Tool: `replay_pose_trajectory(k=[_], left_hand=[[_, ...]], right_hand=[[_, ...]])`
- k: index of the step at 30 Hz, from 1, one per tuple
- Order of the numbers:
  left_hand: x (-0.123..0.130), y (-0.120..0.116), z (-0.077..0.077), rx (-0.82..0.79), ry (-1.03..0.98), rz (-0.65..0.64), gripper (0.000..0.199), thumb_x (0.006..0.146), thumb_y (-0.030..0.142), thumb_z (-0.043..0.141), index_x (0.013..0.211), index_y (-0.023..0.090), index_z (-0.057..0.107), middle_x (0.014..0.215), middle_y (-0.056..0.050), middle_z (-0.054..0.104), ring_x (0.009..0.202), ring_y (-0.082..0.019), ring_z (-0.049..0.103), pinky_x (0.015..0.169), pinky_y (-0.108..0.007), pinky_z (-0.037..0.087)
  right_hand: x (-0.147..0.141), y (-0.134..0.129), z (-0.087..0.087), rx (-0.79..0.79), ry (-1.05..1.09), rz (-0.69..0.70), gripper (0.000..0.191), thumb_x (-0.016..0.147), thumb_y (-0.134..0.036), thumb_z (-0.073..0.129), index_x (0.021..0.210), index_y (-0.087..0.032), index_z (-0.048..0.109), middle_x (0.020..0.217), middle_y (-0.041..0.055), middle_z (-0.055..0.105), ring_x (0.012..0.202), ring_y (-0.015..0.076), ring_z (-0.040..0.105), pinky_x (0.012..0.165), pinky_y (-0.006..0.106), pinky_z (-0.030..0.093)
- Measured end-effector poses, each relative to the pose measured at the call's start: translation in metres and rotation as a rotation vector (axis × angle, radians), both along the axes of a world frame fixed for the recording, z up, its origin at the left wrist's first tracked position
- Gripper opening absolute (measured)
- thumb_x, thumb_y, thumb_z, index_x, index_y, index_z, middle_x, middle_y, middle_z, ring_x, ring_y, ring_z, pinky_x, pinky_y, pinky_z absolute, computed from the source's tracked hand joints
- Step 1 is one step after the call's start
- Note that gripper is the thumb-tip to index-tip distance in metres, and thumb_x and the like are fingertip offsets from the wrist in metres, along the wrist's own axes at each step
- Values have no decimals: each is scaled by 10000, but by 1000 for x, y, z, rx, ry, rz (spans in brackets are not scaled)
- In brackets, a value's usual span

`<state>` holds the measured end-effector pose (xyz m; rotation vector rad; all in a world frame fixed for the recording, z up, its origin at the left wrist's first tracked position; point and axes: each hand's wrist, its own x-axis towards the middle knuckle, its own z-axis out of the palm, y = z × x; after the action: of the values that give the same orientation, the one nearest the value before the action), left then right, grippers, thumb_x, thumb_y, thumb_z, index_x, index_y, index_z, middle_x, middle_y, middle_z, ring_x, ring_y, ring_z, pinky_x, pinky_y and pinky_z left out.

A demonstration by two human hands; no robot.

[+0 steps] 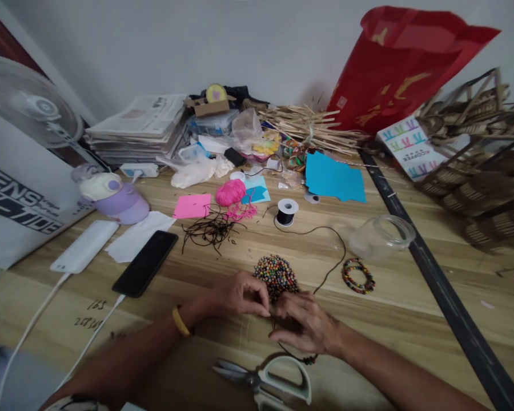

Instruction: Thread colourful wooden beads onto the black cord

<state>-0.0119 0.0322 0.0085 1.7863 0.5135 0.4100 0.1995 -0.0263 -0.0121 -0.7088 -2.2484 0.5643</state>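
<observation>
Wood-grained table: carrying bead heap and black cord, which is running under your right hand toward the near edge; likely light, limp, needing a pinch near its end. Left hand: fingertips nearly touching; right: fingers lying half-curled; whether holding anything, cannot tell.

Head camera, close above the table, looks forward and down toward the wall; its lower-left corner seems blurred.

Left hand, thumb and forefinger almost meeting, close beside right hand with bent fingers
</observation>
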Motion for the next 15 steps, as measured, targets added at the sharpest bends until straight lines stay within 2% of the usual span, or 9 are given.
replay_pose_trajectory(k=[5,15], left_hand=[[4,-3,3,95,24,38,187,783,284,665,715,111,682,725,-70,693,674,-129,612,654,-216,453],[-4,7,10,205,144,53,154,803,254,644,731,124,687,732,-52,688,694,-126,602,667,-208,443]], right_hand=[[-2,0,0,17,13,-11,86,976,-249,443,942,-186,489,745,27,603,658,126,579,574,226,422],[0,1,-4,77,-148,-86,160,988,-202,395,975,-172,552,863,61,645,806,161,624,652,261,461]])
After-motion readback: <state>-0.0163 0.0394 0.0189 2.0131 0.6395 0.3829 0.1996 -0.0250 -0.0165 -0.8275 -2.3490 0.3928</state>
